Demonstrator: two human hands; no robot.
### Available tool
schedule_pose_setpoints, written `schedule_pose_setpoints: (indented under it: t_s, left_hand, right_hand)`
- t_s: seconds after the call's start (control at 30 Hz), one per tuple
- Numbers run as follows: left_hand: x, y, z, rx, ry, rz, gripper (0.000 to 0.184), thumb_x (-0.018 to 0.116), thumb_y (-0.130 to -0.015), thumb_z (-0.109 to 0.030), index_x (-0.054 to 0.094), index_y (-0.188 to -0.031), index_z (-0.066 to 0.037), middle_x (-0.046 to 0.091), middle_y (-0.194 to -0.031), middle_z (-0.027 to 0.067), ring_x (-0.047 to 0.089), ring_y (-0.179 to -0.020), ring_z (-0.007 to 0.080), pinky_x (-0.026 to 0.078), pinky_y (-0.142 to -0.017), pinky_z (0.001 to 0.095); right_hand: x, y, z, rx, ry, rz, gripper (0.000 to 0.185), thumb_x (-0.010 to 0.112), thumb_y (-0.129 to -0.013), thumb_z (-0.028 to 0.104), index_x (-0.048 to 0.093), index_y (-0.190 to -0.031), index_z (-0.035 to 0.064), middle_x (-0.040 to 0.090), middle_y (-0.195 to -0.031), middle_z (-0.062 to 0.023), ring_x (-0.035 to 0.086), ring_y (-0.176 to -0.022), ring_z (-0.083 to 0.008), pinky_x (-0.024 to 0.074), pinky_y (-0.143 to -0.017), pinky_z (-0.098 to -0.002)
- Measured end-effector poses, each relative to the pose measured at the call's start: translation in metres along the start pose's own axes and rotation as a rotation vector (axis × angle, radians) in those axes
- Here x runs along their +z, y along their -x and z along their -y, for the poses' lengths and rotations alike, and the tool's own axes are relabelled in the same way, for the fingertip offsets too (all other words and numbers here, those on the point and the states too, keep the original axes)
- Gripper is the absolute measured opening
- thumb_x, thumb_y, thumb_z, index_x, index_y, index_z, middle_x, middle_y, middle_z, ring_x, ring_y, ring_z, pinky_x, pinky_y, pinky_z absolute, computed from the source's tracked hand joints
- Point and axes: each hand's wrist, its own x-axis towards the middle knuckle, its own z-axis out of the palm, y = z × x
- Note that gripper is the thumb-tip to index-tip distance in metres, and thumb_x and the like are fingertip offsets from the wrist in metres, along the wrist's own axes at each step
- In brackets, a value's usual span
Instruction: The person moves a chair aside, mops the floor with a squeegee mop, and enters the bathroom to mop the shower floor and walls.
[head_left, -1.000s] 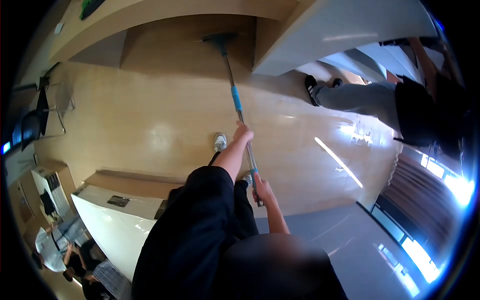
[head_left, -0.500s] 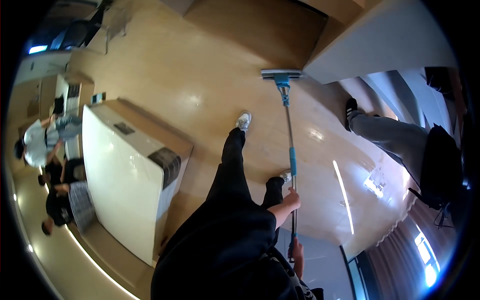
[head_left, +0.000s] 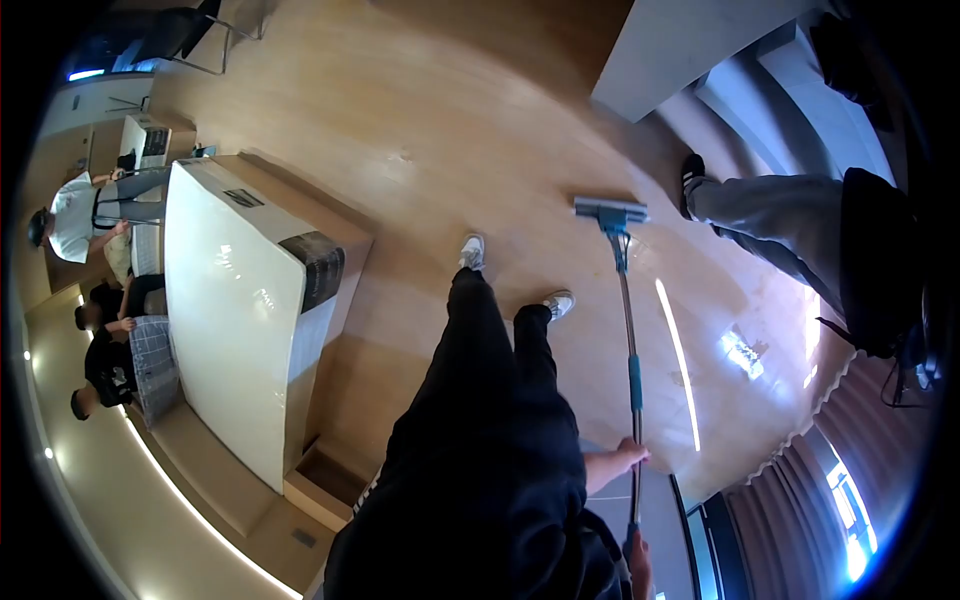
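Note:
A long mop [head_left: 628, 310] with a metal pole and a blue-green sleeve runs up from my hands. Its wide flat head [head_left: 610, 210] is at the floor, to the right of my white shoes. My left hand [head_left: 632, 452] is closed around the pole below the sleeve. Lower down, my right hand [head_left: 640, 562] wraps the pole near its end, partly cut off by my dark clothing.
A large plastic-wrapped white box [head_left: 235, 300] stands at left, an open wooden compartment [head_left: 330, 475] below it. Several people are beyond it. At right a person in grey trousers [head_left: 770, 215] stands near a grey panel [head_left: 670, 60]. A chair [head_left: 200, 40] is at upper left.
The mop head has come back from under the desk, past the panel's corner, onto the open floor nearer me. Both hands have shifted right and down in view, still on the pole.

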Motion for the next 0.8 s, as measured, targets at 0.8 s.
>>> schedule_pose_setpoints:
  t_s: [0.8]
  left_hand:
    - [-0.615, 0.134, -0.195, 1.115, 1.140, -0.170, 0.013, 0.052, -0.075, -0.022, 0.047, -0.079, -0.010, 0.051, -0.067, 0.0032, 0.051, -0.059, 0.0121, 0.043, -0.050, 0.0270]
  right_hand:
    - [0.299, -0.126, 0.568, -0.482, 0.637, 0.174, 0.054, 0.040, -0.081, 0.050, 0.054, -0.069, -0.0016, 0.044, -0.040, -0.0067, 0.043, -0.030, -0.0157, 0.0345, -0.032, -0.0290]
